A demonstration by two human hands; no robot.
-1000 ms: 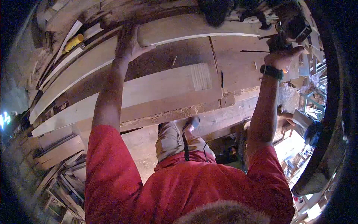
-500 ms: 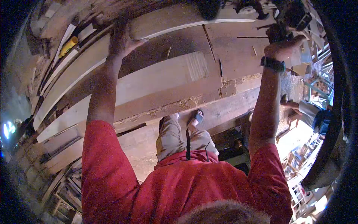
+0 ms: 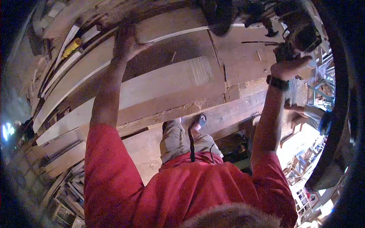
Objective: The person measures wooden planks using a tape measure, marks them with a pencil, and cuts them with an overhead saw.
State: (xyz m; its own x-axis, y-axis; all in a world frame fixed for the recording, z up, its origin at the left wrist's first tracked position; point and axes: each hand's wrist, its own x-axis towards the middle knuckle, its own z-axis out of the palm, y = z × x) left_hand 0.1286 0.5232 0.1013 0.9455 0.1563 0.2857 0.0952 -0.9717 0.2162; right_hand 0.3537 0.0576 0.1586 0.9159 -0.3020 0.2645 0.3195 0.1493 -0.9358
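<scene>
My left hand [image 3: 128, 45] lies across the long curved board [image 3: 175, 23] at the upper left, its thumb stretched along the board's pale edge and its other fingers dark and hard to see. At the upper right my right hand [image 3: 291, 67], below a wristwatch, is wrapped round the handle of a dark power tool [image 3: 302, 36]. A second pale board [image 3: 156, 85], with a ribbed patch near its right end, lies on the brown workbench [image 3: 243, 57] nearer my body.
A yellow bottle-like object [image 3: 71, 48] lies among wood strips at the upper left. Scrap wood [image 3: 70, 193] is piled at the lower left. Another person [image 3: 315, 116] is at the right. Dark objects [image 3: 216, 17] stand at the top, beyond the bench.
The power tool and my right hand have shifted slightly down since half a second ago. My left hand stays on the curved board. The view has tilted a little.
</scene>
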